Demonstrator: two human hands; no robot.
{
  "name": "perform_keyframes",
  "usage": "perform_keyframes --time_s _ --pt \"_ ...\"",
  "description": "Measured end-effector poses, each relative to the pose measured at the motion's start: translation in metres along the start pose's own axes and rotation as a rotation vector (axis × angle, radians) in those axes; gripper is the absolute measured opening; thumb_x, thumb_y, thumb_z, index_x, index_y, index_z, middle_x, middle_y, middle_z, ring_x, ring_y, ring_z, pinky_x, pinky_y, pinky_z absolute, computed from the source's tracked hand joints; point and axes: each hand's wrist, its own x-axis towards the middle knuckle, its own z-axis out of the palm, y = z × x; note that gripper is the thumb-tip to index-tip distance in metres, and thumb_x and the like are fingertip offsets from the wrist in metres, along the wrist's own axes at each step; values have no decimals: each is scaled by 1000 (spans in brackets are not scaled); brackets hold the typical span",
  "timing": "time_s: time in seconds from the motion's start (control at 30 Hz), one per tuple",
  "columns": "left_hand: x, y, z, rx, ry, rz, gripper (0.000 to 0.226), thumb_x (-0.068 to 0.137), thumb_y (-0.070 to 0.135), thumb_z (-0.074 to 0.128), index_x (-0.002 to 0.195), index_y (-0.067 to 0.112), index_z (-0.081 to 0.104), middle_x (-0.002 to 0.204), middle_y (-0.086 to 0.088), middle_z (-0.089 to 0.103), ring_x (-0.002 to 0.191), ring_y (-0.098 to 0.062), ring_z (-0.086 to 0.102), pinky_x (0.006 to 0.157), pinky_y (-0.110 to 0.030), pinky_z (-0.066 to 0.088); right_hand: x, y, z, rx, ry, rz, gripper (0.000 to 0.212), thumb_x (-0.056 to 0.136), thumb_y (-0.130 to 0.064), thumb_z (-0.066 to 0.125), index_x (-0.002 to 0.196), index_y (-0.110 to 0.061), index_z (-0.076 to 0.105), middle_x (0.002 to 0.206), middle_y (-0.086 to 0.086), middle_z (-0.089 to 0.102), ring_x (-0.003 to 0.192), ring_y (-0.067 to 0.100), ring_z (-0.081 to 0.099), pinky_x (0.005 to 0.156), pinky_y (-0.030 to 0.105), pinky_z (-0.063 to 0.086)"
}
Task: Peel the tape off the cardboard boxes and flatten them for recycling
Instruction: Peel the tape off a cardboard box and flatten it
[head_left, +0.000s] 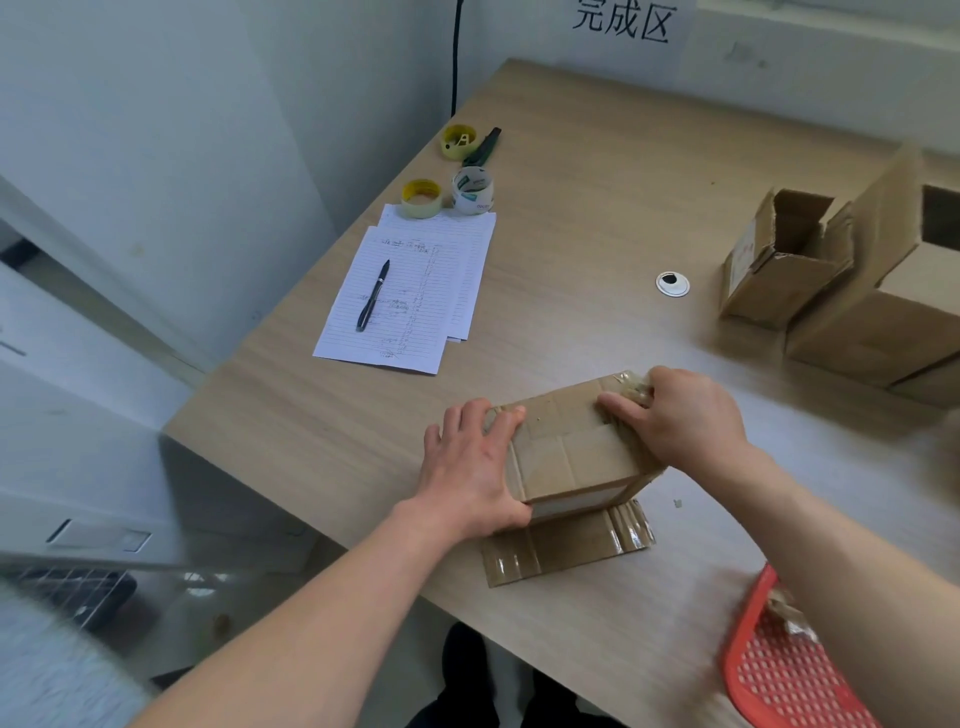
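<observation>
A small brown cardboard box (569, 447) stands near the front of the wooden table (597, 218), one flap (566, 545) lying flat toward me. My left hand (472, 467) grips its left side, thumb on the near face and fingers over the top edge. My right hand (680, 415) is at the box's far right corner and pinches a crumpled strip of clear tape (636, 387) that lifts off the top.
Two open cardboard boxes (784, 265) (893, 306) stand at the right. Lined papers (410, 291) with a black pen (373, 296), tape rolls (471, 191) and a green cutter (483, 146) lie at the back left. A red mesh basket (784, 670) holding tape scraps sits at the front right.
</observation>
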Motion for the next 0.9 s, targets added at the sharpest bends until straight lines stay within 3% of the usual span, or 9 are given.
perform_keyframes --time_s 0.23,0.37,0.6,0.7,0.83,0.9 --pt "0 -1 1 -4 12 3 107 57 57 75 148 37 23 143 0 22 131 -24 23 112 -43 27 13 8 4 82 -56 -283 48 99 -41 52 63 -20 29 58 -3 39 63 33 42 57 36 27" --pt "0 -1 1 -1 4 9 108 57 58 75 148 37 21 144 0 20 133 -24 22 112 -44 27 8 10 13 207 20 -132 44 101 -36 51 66 -12 40 59 3 46 64 34 45 59 37 30" --pt "-1 -3 0 11 -4 18 109 57 59 76 148 38 20 145 -1 21 133 -24 23 111 -47 28 0 1 18 411 97 137 49 102 -34 52 61 -11 39 60 3 46 67 27 43 62 36 24" --pt "0 -3 -1 15 -6 19 110 57 59 76 149 37 19 146 -1 20 134 -25 23 111 -47 28 0 -1 21 531 105 242 51 101 -32 54 58 -11 36 56 5 41 63 25 39 57 39 23" --pt "-1 -3 -1 22 -12 20 110 57 60 75 149 37 18 145 -1 20 133 -24 23 111 -47 28 1 -1 19 673 5 311 54 99 -36 56 56 -15 31 54 1 31 58 22 32 53 36 23" --pt "-1 -4 -1 23 -12 18 110 57 60 75 149 37 19 145 -1 20 133 -24 22 111 -47 28 1 1 13 732 -49 354 55 99 -44 53 56 -13 38 53 3 36 56 24 38 53 32 29"
